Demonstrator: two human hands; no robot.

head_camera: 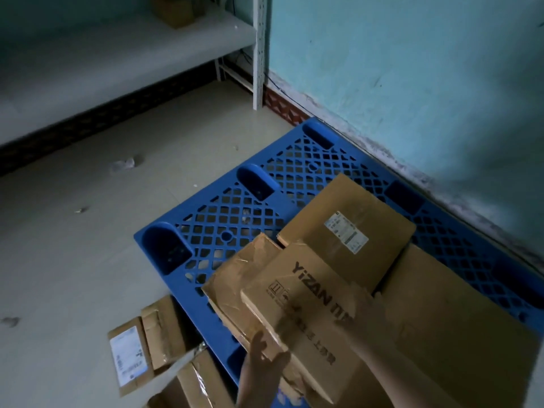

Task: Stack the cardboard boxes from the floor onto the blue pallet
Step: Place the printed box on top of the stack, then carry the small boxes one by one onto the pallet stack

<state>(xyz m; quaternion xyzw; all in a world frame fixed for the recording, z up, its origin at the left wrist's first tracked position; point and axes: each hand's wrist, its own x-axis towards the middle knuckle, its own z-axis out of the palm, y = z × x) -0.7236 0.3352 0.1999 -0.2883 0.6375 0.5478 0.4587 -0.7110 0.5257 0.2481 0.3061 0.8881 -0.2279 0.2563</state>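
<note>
The blue pallet [235, 213] lies on the floor in the wall corner. Several cardboard boxes rest on its near half: one with a white label [347, 231], a large plain one [459, 319] at the right, and a taped one [235, 278] at the left. A printed box [306, 295] sits tilted on top of them. My left hand [265, 360] presses its near left side with fingers straight. My right hand [362, 307] lies flat on its top. More boxes lie on the floor, one labelled [132, 357] and others beside it [200, 384].
A white shelf rack [259, 54] stands at the back left against the turquoise wall [412, 69], with a box on its shelf [173, 10]. Scraps of litter [123, 164] lie on the tiled floor left of the pallet.
</note>
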